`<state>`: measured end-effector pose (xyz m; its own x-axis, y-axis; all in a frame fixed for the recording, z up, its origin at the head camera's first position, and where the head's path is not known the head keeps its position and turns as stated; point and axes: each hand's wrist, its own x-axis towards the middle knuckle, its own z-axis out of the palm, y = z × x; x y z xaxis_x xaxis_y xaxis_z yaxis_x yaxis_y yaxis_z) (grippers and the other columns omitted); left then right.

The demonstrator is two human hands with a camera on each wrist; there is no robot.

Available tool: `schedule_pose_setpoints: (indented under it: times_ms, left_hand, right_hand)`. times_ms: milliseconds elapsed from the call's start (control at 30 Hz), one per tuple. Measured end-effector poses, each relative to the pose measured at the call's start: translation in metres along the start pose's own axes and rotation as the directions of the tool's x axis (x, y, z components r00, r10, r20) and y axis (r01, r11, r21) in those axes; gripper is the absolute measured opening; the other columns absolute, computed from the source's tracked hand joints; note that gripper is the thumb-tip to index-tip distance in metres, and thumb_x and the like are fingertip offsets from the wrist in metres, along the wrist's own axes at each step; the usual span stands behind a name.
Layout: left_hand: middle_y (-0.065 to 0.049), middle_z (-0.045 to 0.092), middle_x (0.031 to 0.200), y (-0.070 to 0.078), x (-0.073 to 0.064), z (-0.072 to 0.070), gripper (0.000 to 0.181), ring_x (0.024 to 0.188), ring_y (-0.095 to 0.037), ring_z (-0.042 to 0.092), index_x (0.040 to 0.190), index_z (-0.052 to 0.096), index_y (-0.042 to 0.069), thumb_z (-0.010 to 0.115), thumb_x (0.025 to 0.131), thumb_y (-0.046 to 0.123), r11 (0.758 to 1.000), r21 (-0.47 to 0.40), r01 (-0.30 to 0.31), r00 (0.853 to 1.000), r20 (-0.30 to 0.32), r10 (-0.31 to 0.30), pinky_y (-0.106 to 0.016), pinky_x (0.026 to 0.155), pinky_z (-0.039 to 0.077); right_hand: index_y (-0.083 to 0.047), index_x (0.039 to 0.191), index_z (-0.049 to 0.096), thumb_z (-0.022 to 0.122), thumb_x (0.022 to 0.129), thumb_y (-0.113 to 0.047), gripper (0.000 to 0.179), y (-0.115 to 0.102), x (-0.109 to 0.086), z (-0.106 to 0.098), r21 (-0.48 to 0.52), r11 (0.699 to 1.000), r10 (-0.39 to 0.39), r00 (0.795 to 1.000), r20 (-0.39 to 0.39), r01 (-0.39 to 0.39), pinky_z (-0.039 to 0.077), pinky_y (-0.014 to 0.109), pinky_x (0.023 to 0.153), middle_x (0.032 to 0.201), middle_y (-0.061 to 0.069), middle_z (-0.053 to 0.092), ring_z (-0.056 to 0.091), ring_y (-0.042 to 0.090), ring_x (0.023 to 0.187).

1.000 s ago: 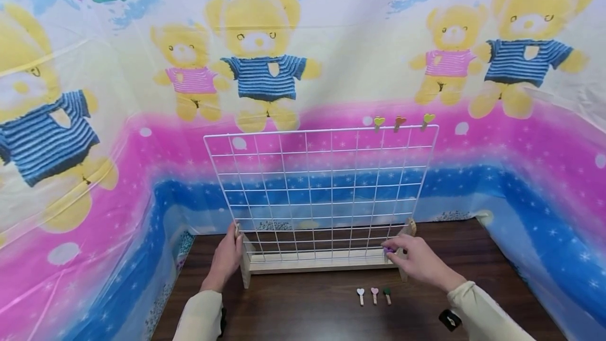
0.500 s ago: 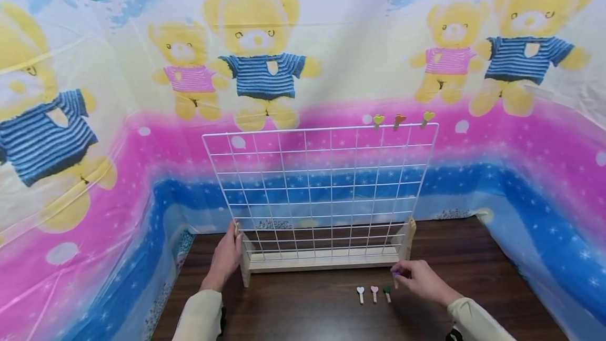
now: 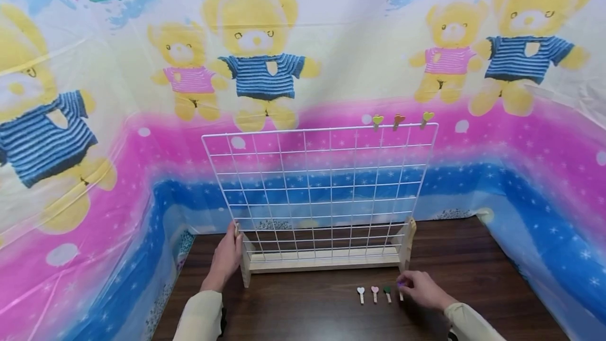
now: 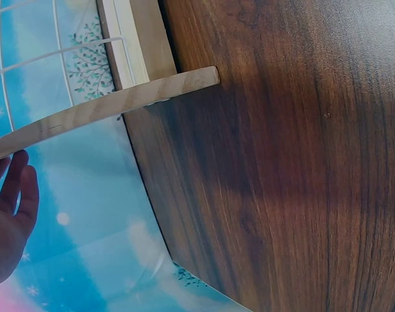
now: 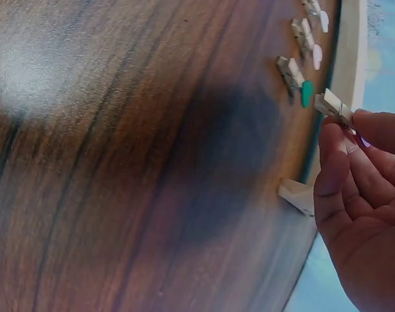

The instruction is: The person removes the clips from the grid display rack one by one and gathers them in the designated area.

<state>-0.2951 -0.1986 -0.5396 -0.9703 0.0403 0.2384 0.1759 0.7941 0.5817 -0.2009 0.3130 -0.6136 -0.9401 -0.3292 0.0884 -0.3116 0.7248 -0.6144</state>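
Between thumb and fingers, my right hand [image 3: 423, 289] pinches a small wooden clothespin [image 5: 337, 107] with a purple heart, low over the table beside a row of heart clothespins. That row has a white-heart clothespin [image 3: 361, 295], a pink-heart clothespin [image 3: 375, 294] and a green-heart clothespin [image 3: 387, 293]. My left hand [image 3: 225, 262] holds the left wooden upright [image 4: 112, 104] of a white wire grid rack [image 3: 319, 188]; in the left wrist view its fingertips touch the wood. Clipped along the grid's top wire are two yellow-heart clothespins [image 3: 377, 121] and a red-heart clothespin [image 3: 399, 121].
The rack's wooden base [image 3: 326, 263] stands on a dark wood-grain table [image 3: 303, 309]. Its right upright [image 3: 406, 241] rises just beyond my right hand. A bear-print cloth [image 3: 350, 78] hangs behind and along both sides.
My right hand has come down and toward me from the grid's lower right corner, bringing the purple-heart clothespin to the right end of the row. The left hand stays on the upright.
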Motion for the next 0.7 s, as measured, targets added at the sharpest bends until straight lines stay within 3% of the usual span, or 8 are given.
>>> schedule_pose_setpoints:
  times_ms: [500,700]
  left_hand:
    - [-0.024,0.056,0.118,-0.001,0.001,0.0,0.047,0.103,-0.038,0.058,0.146,0.023,0.007,0.038,0.103,0.018,1.0,-0.014,-0.002,1.0,-0.002,0.002,-0.054,0.081,0.045]
    - [-0.023,0.058,0.113,-0.001,0.001,0.001,0.046,0.098,-0.036,0.059,0.145,0.026,0.007,0.039,0.103,0.018,1.0,-0.012,0.001,1.0,-0.011,-0.001,-0.053,0.078,0.046]
  right_hand:
    - [-0.007,0.082,0.063,0.065,0.086,-0.006,0.005,0.017,0.002,0.02,0.059,0.997,0.054,0.998,0.036,-0.056,0.042,0.023,0.05,0.063,-0.008,0.055,0.049,0.002,0.054]
    - [-0.007,0.082,0.062,0.063,0.089,-0.007,0.007,0.018,0.003,0.024,0.104,0.989,0.102,0.994,0.035,-0.105,0.043,0.024,0.045,0.061,-0.006,0.054,0.05,0.006,0.049]
